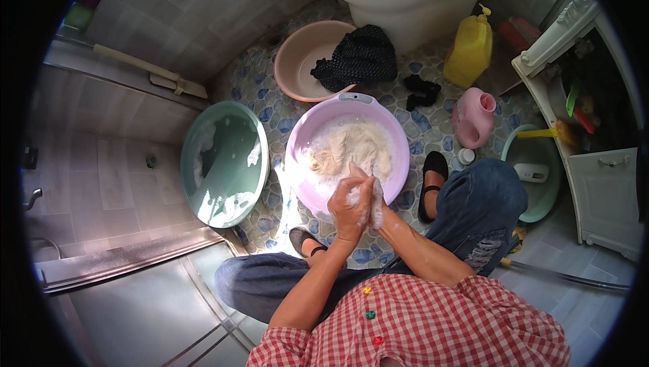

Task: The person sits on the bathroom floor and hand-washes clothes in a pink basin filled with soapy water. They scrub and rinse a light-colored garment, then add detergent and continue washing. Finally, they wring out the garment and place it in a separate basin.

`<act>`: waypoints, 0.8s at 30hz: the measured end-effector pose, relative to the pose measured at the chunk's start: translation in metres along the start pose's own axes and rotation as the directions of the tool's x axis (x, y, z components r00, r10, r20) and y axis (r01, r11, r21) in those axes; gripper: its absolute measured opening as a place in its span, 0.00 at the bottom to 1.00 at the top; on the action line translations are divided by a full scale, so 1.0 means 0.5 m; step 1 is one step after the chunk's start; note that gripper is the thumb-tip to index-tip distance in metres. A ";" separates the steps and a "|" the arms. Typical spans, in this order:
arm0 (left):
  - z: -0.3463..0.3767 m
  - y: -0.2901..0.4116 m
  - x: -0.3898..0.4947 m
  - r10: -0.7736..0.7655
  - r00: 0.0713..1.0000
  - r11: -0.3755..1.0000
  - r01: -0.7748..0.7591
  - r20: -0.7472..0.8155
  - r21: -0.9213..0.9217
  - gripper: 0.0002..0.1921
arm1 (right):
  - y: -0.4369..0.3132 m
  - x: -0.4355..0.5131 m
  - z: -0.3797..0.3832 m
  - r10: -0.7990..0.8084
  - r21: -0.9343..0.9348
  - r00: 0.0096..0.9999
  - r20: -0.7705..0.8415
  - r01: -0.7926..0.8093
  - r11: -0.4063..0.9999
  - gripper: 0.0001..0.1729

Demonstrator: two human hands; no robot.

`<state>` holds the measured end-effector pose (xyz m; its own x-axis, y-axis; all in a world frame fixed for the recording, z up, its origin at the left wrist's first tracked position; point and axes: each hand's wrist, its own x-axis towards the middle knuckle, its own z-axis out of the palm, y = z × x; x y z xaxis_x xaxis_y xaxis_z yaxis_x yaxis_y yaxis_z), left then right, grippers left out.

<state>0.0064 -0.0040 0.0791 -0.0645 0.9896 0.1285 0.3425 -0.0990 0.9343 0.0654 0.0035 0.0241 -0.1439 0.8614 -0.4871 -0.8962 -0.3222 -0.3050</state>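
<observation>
My left hand [349,205] and my right hand [376,203] press together over the near rim of a lilac plastic basin [296,164]. The left one has bent fingers and knuckles uppermost. White suds cling to both hands, thickest along the right. Whether anything lies between the palms is hidden. Just beyond the fingertips, cream-coloured wet cloth [355,141] lies bunched in foamy water inside the basin.
To the left leans a green basin [266,164] holding suds and a ridged surface. Black dotted cloth [365,57] drapes over a peach basin [284,72] behind. Rightward stand a yellow pump bottle [469,52], a pink jug [472,118], a white cap [466,156] and a pale green basin [545,209].
</observation>
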 end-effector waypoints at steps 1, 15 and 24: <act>0.012 0.018 -0.038 0.067 0.996 0.998 -0.066 0.066 -0.013 0.09 | -0.018 0.007 -0.012 0.046 -0.116 0.995 -0.090 -0.057 0.992 0.18; 0.004 0.014 -0.059 0.117 0.982 0.988 -0.130 0.151 0.082 0.08 | 0.027 0.031 -0.083 0.179 0.189 0.981 0.070 -0.189 0.964 0.18; -0.099 -0.164 0.094 -0.294 0.947 0.954 0.284 -0.127 -0.093 0.13 | -0.016 -0.022 0.100 0.161 -0.014 0.987 -0.017 -0.162 0.987 0.19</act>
<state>-0.0711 0.0455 0.0252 -0.2811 0.9533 -0.1108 0.2210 0.1767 0.9591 0.0531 0.0164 0.0729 -0.2795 0.7913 -0.5438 -0.8550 -0.4628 -0.2340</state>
